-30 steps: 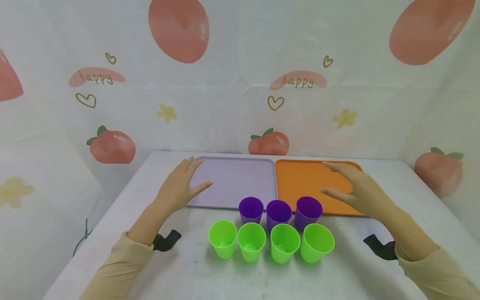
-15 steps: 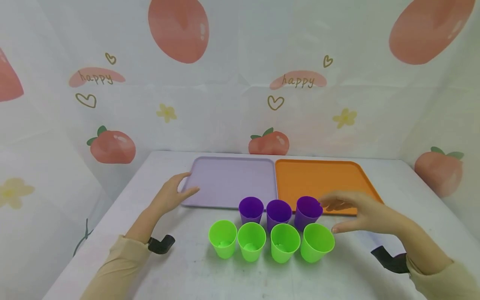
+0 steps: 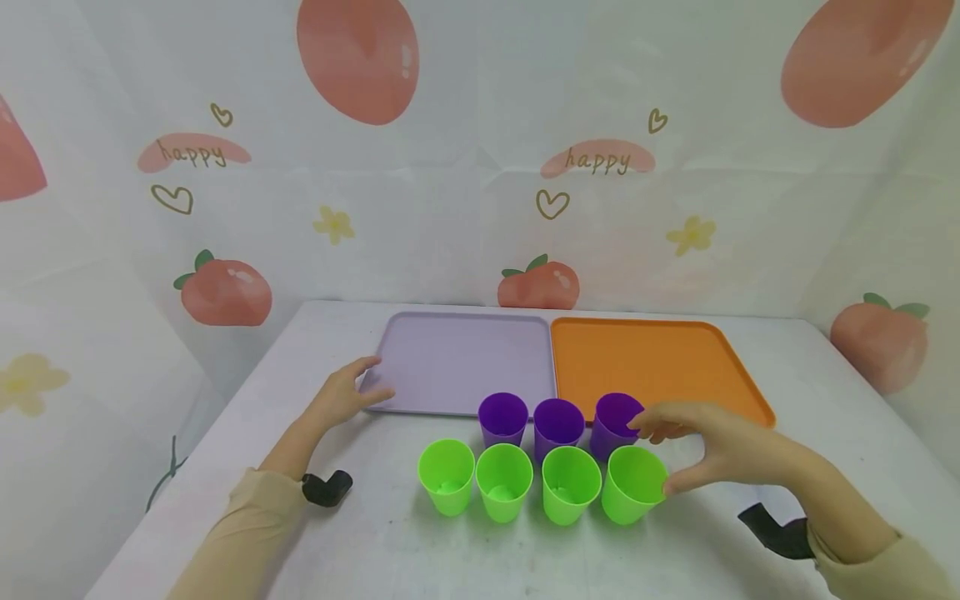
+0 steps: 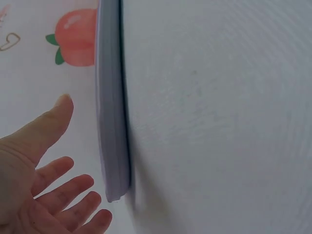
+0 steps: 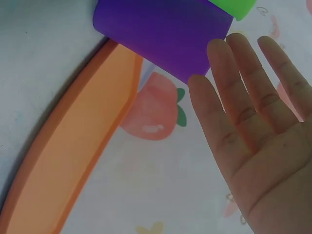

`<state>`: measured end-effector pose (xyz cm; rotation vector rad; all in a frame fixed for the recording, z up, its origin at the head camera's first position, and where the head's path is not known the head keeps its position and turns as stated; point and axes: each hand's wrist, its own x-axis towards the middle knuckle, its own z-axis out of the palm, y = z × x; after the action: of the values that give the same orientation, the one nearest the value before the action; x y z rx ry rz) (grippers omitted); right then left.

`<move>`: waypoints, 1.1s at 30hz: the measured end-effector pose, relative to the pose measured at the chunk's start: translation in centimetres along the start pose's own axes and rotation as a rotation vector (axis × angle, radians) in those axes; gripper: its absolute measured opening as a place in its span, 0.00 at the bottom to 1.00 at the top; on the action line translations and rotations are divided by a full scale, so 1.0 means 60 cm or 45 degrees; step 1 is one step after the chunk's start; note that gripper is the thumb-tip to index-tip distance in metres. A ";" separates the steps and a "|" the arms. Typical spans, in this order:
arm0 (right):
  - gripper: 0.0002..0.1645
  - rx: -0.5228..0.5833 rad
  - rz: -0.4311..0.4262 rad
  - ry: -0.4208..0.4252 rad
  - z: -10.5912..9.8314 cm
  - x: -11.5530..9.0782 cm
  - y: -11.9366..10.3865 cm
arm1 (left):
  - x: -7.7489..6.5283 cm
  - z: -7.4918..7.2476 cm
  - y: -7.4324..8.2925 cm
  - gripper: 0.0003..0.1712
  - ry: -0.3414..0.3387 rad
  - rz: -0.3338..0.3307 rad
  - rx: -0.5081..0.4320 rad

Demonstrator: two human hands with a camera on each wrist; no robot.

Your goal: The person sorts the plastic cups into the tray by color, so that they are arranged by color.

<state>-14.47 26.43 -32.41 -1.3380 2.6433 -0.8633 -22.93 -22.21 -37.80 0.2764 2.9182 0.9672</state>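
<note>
My right hand (image 3: 727, 446) is at the right end of the cups, thumb and fingers spread apart. Its fingertips are by the right-hand purple cup (image 3: 609, 433), and its thumb is near the rightmost green cup (image 3: 632, 492); whether either touches cannot be told. In the right wrist view that purple cup (image 5: 161, 34) lies just beyond the extended fingers (image 5: 243, 112). My left hand (image 3: 337, 400), relaxed and holding nothing, hovers at the near left corner of the lavender tray (image 3: 465, 358). The left wrist view has the thumb and fingers (image 4: 63, 195) beside the tray's edge (image 4: 111, 107).
Three purple cups stand behind a row of several green cups (image 3: 504, 492), all mouth up on the white table (image 3: 450, 567). An orange tray (image 3: 660, 358) adjoins the lavender one at the back. A printed curtain (image 3: 450, 208) hangs behind the table.
My right hand has come down from over the orange tray toward the right-hand cups. My left hand has drawn back and slightly left. Cups and trays stay put.
</note>
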 end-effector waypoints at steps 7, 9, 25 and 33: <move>0.35 -0.003 -0.007 -0.007 0.005 -0.001 -0.004 | 0.004 0.006 -0.010 0.42 -0.016 -0.014 0.028; 0.36 0.014 -0.021 -0.013 0.008 0.000 -0.005 | 0.004 0.007 -0.012 0.42 -0.019 -0.011 0.031; 0.40 0.017 0.010 -0.008 0.029 0.002 -0.010 | 0.002 0.005 -0.015 0.45 -0.029 -0.001 0.036; 0.38 -0.018 0.067 0.018 0.033 0.004 -0.015 | 0.006 0.006 -0.018 0.45 -0.033 0.012 0.046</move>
<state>-13.36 24.92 -33.59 -1.2640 2.6871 -0.8531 -23.42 -22.76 -38.71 0.3021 2.9159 0.9057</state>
